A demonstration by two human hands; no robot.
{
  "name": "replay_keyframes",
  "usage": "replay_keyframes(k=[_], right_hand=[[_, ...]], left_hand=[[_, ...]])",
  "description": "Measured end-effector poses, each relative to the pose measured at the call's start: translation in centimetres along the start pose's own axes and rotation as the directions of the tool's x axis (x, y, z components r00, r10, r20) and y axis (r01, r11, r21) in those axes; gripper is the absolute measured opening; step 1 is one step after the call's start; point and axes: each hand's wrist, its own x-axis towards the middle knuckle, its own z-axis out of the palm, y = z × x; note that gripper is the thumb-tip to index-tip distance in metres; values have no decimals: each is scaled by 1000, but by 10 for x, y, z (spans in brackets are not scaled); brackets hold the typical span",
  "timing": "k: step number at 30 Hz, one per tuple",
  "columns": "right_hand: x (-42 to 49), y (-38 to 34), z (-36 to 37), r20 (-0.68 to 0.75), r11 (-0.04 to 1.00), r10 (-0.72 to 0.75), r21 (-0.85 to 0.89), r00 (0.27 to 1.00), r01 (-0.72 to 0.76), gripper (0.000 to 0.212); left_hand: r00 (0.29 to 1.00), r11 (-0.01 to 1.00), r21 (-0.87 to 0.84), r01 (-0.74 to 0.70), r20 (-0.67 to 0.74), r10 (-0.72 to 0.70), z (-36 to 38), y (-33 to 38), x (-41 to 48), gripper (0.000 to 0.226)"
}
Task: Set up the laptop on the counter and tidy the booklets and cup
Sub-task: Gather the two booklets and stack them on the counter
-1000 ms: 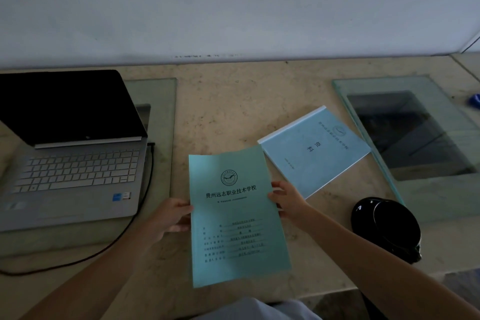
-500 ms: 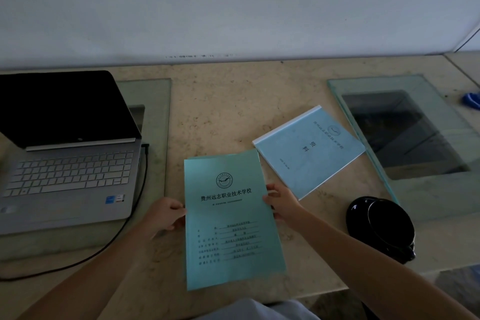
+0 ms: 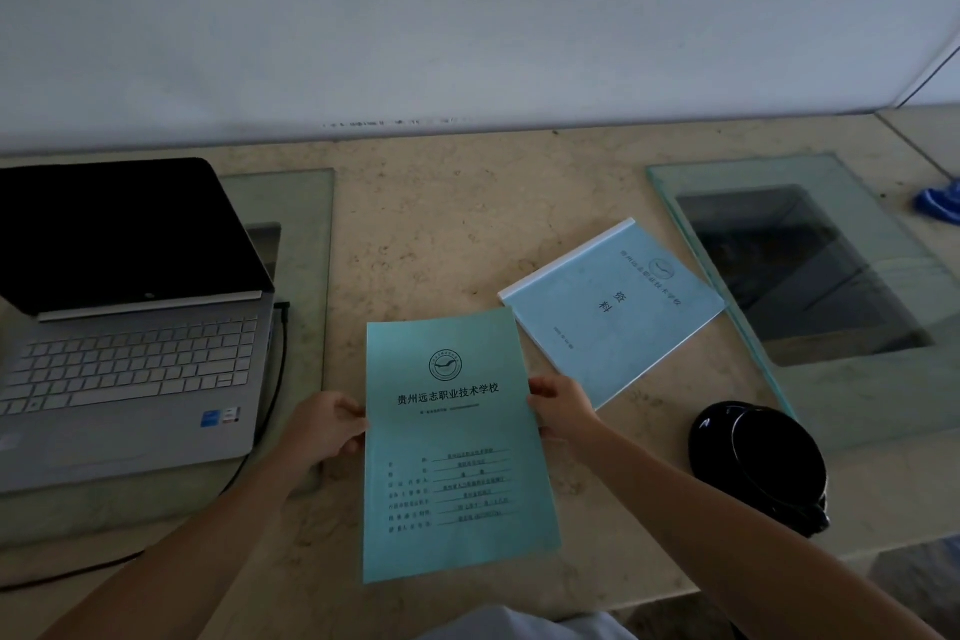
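A green booklet [image 3: 457, 447] with a round emblem is held upright-facing over the counter's front edge. My left hand [image 3: 324, 429] grips its left edge and my right hand [image 3: 561, 405] grips its right edge. A pale blue booklet [image 3: 618, 312] with a white spine lies tilted on the counter behind my right hand. The open silver laptop [image 3: 130, 359], screen dark, stands at the left on a glass panel. A black cup [image 3: 763, 463] rests near the front edge to the right of my right arm.
A black cable [image 3: 278, 379] runs from the laptop's right side down toward the front left. A glass panel [image 3: 852, 379] covers a dark recess at the right. A blue object [image 3: 940, 203] lies at the far right. A white wall rises behind the counter.
The green booklet and both hands have shifted slightly left and nearer to me. The blue booklet, laptop and cup stay where they were.
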Motion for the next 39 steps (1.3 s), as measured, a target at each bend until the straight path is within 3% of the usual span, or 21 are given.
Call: replay_keyframes(k=[3, 7, 10, 13, 18, 21, 25, 33, 36, 39], right_hand=[[4, -5, -10, -30, 998, -7, 55, 1000, 9, 26], [11, -21, -41, -129, 967, 35, 254, 991, -1, 30], [16, -29, -73, -233, 930, 92, 368, 968, 0, 33], [21, -27, -102, -309, 858, 183, 513, 933, 2, 37], [29, -18, -133, -345, 774, 319, 632, 883, -32, 48], [36, -15, -144, -384, 802, 328, 596, 863, -40, 36], [45, -9, -154, -331, 713, 364, 701, 871, -31, 25], [67, 8, -168, -295, 741, 253, 671, 921, 11, 32], [77, 5, -173, -303, 783, 233, 622, 924, 7, 36], [88, 1, -175, -313, 791, 214, 612, 925, 24, 36]], left_hand=[[998, 998, 32, -50, -48, 51, -7, 4, 6, 24], [966, 982, -71, -177, -203, 159, -17, 24, 19, 35], [965, 969, -103, -225, -160, 207, -16, 58, 29, 36], [941, 947, -20, -322, -114, 318, -6, 104, 38, 37], [896, 896, 24, -443, -24, 443, 25, 187, 51, 38], [901, 903, 10, -430, 73, 428, 46, 229, 67, 43], [920, 930, 3, -366, 153, 362, 73, 266, 97, 52], [958, 914, 302, -272, 171, 229, 125, 290, 136, 66], [973, 968, 165, -189, 165, 162, 119, 297, 141, 51], [949, 966, -60, -252, 181, 258, 111, 305, 139, 31]])
